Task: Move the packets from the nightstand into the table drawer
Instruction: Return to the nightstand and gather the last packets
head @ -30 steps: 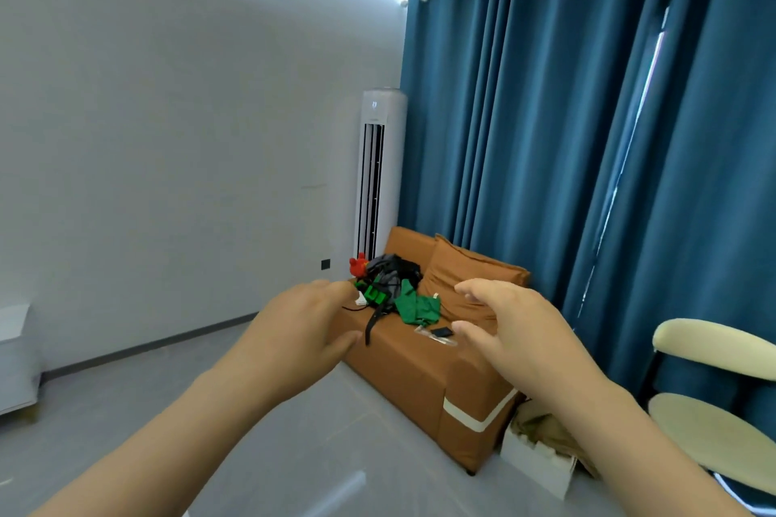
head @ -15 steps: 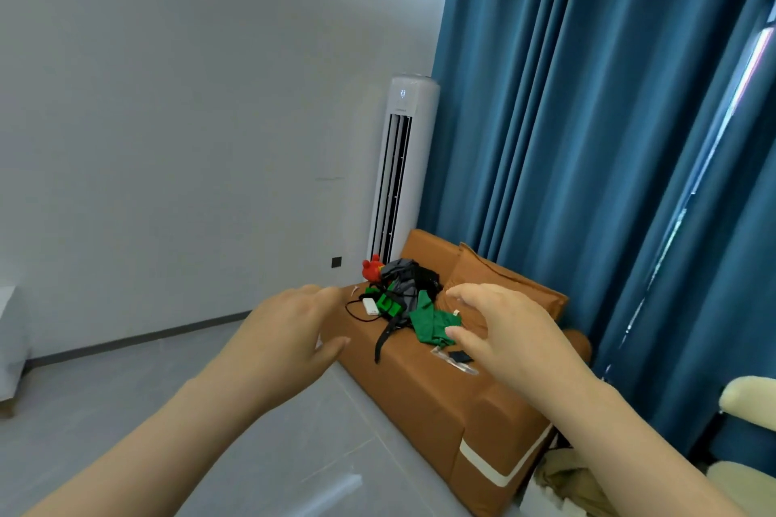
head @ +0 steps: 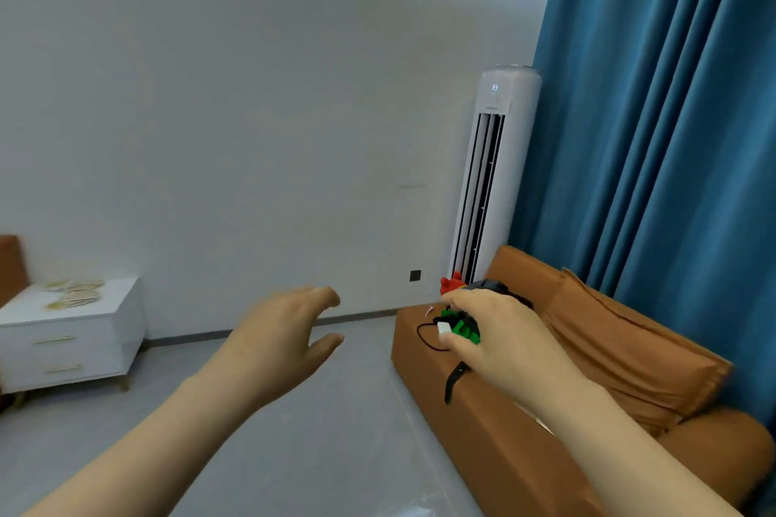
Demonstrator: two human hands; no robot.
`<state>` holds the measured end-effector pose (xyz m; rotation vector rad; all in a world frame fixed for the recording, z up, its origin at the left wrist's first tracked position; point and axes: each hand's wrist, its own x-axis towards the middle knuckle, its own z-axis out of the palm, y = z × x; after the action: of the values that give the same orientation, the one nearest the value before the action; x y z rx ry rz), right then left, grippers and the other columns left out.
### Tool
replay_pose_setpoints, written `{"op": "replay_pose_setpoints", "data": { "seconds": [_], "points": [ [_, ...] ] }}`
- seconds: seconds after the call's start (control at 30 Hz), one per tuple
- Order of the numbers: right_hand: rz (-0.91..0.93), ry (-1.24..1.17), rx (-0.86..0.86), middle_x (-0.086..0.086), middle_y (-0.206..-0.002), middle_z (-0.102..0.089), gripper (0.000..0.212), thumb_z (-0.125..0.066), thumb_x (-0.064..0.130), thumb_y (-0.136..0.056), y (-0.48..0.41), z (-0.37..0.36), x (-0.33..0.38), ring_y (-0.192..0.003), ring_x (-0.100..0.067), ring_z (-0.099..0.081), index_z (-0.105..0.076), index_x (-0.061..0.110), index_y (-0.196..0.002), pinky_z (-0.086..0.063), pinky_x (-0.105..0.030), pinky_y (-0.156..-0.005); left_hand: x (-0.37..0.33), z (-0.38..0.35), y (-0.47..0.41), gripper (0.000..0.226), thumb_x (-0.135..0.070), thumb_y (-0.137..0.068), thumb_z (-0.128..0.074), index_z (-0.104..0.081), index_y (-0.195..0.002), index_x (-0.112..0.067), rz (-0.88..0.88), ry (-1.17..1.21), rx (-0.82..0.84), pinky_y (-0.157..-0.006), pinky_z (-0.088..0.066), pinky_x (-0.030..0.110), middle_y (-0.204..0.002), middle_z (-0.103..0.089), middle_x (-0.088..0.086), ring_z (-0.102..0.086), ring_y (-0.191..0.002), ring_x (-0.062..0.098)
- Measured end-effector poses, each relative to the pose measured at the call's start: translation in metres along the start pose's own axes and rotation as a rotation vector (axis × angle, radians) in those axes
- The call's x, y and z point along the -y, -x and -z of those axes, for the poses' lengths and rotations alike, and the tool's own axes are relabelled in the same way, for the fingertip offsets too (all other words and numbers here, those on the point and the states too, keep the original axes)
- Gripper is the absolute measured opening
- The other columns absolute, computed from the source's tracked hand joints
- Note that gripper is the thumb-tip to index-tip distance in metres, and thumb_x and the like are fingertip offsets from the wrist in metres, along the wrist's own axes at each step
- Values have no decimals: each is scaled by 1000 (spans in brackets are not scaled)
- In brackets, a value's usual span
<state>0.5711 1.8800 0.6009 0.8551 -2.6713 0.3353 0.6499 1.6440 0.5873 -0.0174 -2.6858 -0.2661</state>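
The packets (head: 72,293), pale, flat and blurred, lie spread on the top of the white nightstand (head: 90,350), toward its back edge. How many there are I cannot tell. The nightstand stands against the white wall (head: 252,118), its two drawers facing the room, each shut and fitted with a slim gold handle.

Right of the nightstand and well apart from it, the left hand (head: 281,342) is raised over the grey floor (head: 327,453), its fingers loosely spread and its thumb held off from them, gripping nothing. Further right again, the right hand (head: 502,342) is raised with fingers curved and apart, thumb below. It touches nothing that I can make out.

Behind that hand, far from the nightstand, an orange sofa (head: 495,445) carries a heap of green, black and red clutter (head: 460,323) and a matching cushion (head: 630,348). A tall white air conditioner (head: 489,180) stands against the same wall as the nightstand, at the sofa's far end, and blue curtains (head: 672,118) hang beyond it.
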Motion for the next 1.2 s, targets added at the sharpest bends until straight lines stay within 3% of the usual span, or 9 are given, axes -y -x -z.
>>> {"op": "replay_pose_setpoints", "data": {
  "seconds": [0.17,0.43,0.6,1.2],
  "points": [
    [105,-63,47,9,-134,-54,47,-55,41,-92,-62,-25,-26,-123,-12,-50,-46,29,-137,-43,-31,-100,11,-27,-34,40,-46,-91,-52,-48,-126,-29,118,-50,20,-92,-41,20,-126,-55,-15,-52,-115,6],
    [257,-153,119,10,-136,-52,48,-54,40,-93,-153,-83,-20,-125,-9,-47,-45,28,-138,-38,-25,-102,57,-58,-73,40,-47,-90,-53,-48,-126,-29,250,-93,48,-93,-43,20,-125,-56,-13,-53,-114,6],
    [351,-173,158,7,-134,-54,47,-55,38,-93,-226,-122,11,-124,-13,-49,-46,26,-137,-41,-30,-101,117,-70,-100,40,-47,-90,-54,-48,-126,-30,335,-116,23,-93,-42,19,-126,-55,-14,-52,-114,5],
    [532,-250,315,7,-130,-58,44,-57,37,-91,-479,-271,152,-121,-11,-51,-49,28,-134,-41,-27,-98,372,-100,-186,43,-47,-90,-53,-46,-130,-31,630,-123,44,-94,-41,18,-130,-53,-15,-50,-117,4]
  ]
}}
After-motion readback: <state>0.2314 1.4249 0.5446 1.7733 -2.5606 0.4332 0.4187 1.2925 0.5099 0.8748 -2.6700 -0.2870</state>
